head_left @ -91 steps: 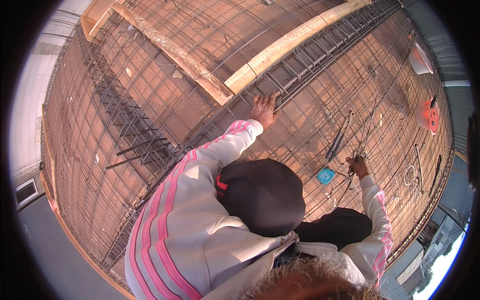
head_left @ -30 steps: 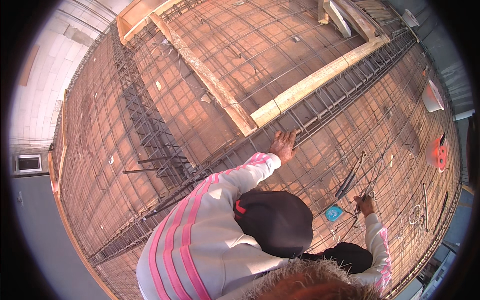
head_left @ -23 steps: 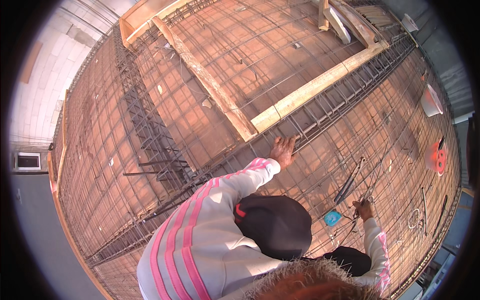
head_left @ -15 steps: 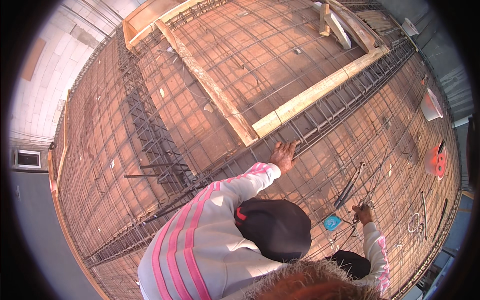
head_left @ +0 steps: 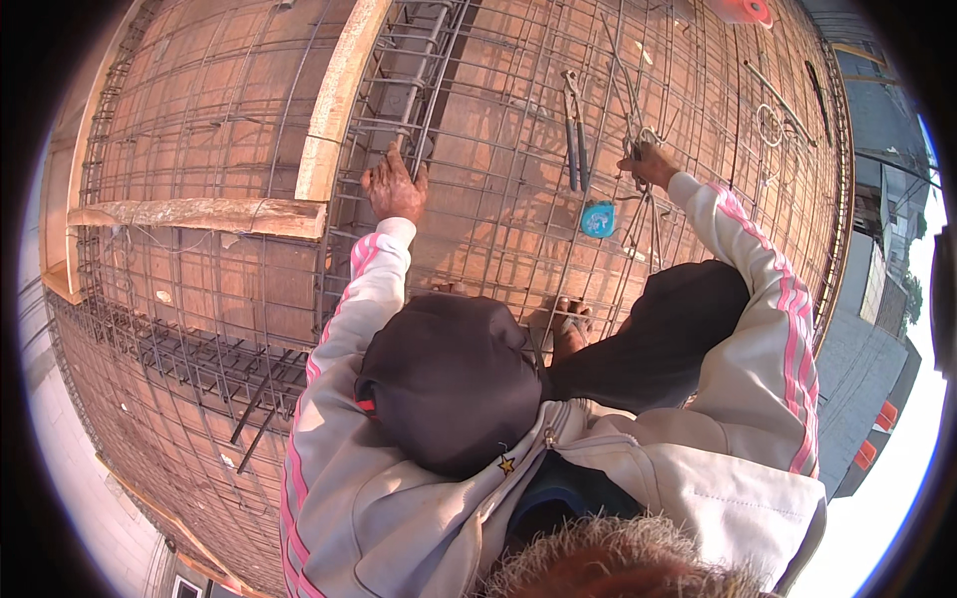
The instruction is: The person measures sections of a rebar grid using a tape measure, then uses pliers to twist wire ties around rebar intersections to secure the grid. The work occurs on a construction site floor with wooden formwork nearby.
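My left hand [head_left: 397, 189] rests on the long rebar beam cage [head_left: 411, 85], fingers apart and touching its bars just right of a timber board. At the right, my right hand [head_left: 653, 164] is closed on a bundle of thin tie wires [head_left: 655, 224]; strands stick out above and below the fingers. Between the hands lie long-handled pincers [head_left: 576, 135] with dark grips, jaws away from me. A blue tape measure [head_left: 597, 219] sits on the mesh just below them. My knees are bent in dark trousers, and a bare foot [head_left: 572, 324] shows between them.
Rebar mesh [head_left: 498, 199] covers brown formwork panels. A timber board [head_left: 344, 100] and a crosswise timber [head_left: 199, 216] form a corner at left. Bar ends [head_left: 257, 424] stick out at lower left. A wire ring [head_left: 770, 124], a rod [head_left: 780, 100] and a red container [head_left: 743, 10] lie at right.
My view has swung to the right, so the timbers and tools appear further left and turned. My left hand stays at the beam cage, and my right hand still holds the wires.
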Demonstrator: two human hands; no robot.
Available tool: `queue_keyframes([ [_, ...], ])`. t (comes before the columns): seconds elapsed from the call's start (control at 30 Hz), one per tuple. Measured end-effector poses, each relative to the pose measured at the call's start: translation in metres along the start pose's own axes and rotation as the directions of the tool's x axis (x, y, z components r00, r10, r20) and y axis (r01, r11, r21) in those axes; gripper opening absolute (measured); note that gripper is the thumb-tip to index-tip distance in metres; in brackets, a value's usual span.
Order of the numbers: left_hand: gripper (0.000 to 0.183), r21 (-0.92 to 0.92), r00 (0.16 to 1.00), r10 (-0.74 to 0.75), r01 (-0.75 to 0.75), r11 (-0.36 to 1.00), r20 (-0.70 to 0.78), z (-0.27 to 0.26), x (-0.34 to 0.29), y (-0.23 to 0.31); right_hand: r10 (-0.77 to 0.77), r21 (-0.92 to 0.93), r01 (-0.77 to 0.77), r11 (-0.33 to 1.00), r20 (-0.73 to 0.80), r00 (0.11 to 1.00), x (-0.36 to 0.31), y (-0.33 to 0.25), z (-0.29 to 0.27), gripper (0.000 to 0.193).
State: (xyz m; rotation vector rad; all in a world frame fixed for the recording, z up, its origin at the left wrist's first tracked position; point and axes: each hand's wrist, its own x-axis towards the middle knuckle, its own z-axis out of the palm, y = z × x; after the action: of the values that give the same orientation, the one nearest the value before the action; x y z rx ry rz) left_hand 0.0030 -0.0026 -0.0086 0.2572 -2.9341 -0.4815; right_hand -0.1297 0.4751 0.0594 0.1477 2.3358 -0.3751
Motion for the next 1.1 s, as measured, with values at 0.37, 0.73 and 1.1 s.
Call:
queue_keyframes([
  [0.37,0.067,0.053,1.000,0.011,-0.010,0.999,-0.013,0.004,0.003,-0.002,-0.235,-0.362,0.171,0.917,-0.140,0.962,-0.031,-0.018,-0.013,0.070],
  [0.73,0.066,0.032,1.000,-0.005,0.005,0.999,0.008,0.002,0.004,0.000,0.095,-0.434,-0.190,0.881,-0.231,0.968,-0.048,0.047,-0.024,0.061],
  [1.1,0.069,0.064,1.000,-0.011,0.010,0.998,0.019,0.003,0.004,-0.001,0.179,0.043,-0.201,0.979,0.310,0.934,-0.094,-0.010,0.077,0.060],
])
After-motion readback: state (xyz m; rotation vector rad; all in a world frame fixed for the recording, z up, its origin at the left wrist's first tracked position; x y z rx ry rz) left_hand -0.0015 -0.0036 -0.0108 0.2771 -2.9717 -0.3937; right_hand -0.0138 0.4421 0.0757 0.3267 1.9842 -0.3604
